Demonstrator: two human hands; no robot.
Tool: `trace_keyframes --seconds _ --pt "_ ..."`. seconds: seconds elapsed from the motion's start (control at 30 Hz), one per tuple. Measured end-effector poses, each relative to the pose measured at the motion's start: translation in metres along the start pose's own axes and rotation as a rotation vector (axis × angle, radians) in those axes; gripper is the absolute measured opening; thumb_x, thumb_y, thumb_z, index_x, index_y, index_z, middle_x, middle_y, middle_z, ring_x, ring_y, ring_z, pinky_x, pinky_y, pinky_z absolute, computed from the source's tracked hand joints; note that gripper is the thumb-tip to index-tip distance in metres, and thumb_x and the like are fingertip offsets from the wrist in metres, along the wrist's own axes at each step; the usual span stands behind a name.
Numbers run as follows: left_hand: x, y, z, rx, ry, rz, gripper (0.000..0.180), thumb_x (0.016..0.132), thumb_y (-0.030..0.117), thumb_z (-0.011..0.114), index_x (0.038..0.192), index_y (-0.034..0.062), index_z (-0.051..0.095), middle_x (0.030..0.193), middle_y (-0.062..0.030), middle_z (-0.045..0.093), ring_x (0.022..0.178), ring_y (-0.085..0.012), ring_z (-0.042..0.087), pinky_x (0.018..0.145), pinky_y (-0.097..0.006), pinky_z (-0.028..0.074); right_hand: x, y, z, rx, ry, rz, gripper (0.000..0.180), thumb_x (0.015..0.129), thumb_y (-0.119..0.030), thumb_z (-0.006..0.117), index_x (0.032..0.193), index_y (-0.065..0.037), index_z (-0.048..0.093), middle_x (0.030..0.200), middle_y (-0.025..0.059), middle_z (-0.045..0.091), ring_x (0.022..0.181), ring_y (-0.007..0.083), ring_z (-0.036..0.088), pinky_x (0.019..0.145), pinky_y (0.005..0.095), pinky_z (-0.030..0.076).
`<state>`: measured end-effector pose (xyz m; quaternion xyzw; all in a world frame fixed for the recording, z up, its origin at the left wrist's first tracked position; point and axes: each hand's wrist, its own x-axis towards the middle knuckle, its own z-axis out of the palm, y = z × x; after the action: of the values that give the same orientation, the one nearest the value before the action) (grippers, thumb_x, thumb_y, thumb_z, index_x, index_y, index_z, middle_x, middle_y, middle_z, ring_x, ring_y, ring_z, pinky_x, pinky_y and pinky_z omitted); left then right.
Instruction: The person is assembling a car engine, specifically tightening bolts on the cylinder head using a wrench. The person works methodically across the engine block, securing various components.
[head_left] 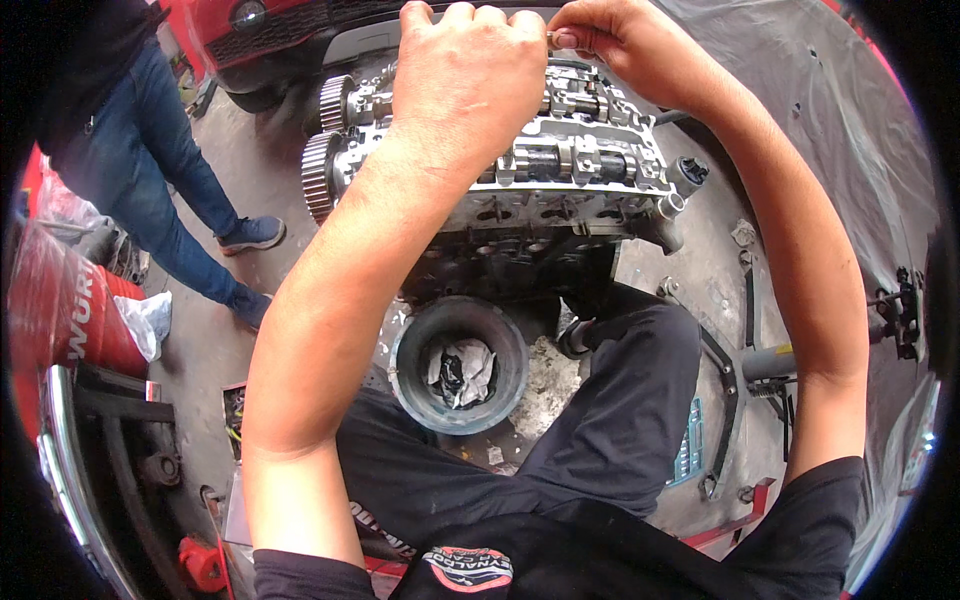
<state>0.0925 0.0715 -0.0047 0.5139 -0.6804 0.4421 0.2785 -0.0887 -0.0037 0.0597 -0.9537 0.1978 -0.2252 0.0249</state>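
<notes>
My left hand (470, 75) is closed in a fist above an engine's cylinder head (590, 128), its back toward me. Whatever its fingers hold is hidden. Close beside it, my right hand (612, 32) pinches thumb and fingers together at a small piece too tiny to name. Both hands are raised over the far side of the engine. Two toothed camshaft gears (320, 178) stand at the engine's left end. Exposed camshafts (545, 161) run across its top, partly covered by my left hand and forearm.
Between my legs stands a round bucket (408, 390) with crumpled paper inside. At left are a standing person (165, 170) in jeans and a red drum (95, 310). A blue tool tray (688, 450) lies right of my knee. Plastic sheeting (800, 110) hangs at right.
</notes>
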Motion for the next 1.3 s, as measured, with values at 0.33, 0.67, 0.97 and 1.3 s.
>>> trace_keyframes --seconds 0.33,0.67,0.97,1.3 --pt "0.028 0.001 0.047 -0.304 0.005 0.058 0.015 0.081 0.016 0.067 0.096 0.0110 0.070 0.087 -0.0117 0.071 0.082 -0.0325 0.073 0.073 -0.044 0.059 -0.019 -0.011 0.017 -0.128 0.181 0.212 0.026 0.087 -0.008 0.059 0.107 -0.001 0.072 0.096 0.0257 0.071 0.093 0.0428 0.070 0.086 0.0489 0.055" --pt "0.017 0.000 0.049 -0.599 -0.038 -0.092 0.024 0.090 0.017 0.071 0.111 0.0055 0.067 0.094 -0.0095 0.074 0.083 -0.0222 0.073 0.072 -0.035 0.057 -0.026 -0.020 0.006 -0.201 0.030 0.389 0.039 0.100 -0.037 0.061 0.099 -0.001 0.074 0.088 0.0255 0.071 0.090 0.0426 0.069 0.081 0.0481 0.054" --pt "-0.009 0.010 0.045 -1.964 -0.137 -0.627 0.027 0.107 0.024 0.058 0.111 -0.0011 0.068 0.090 -0.0101 0.072 0.076 -0.0168 0.069 0.072 -0.030 0.058 -0.036 0.005 0.017 0.100 0.035 0.435 0.048 0.101 -0.044 0.063 0.104 0.001 0.076 0.076 0.0186 0.069 0.070 0.0220 0.063 0.070 0.0383 0.051" --pt "-0.002 0.014 0.057 -1.966 0.010 -0.670 0.025 0.108 0.022 0.056 0.110 -0.0006 0.065 0.086 -0.0056 0.064 0.073 -0.0120 0.057 0.066 -0.027 0.049 -0.037 -0.023 0.021 0.182 0.282 0.485 0.033 0.102 -0.033 0.062 0.116 -0.005 0.071 0.100 0.0156 0.075 0.089 0.0251 0.071 0.082 0.0381 0.055"
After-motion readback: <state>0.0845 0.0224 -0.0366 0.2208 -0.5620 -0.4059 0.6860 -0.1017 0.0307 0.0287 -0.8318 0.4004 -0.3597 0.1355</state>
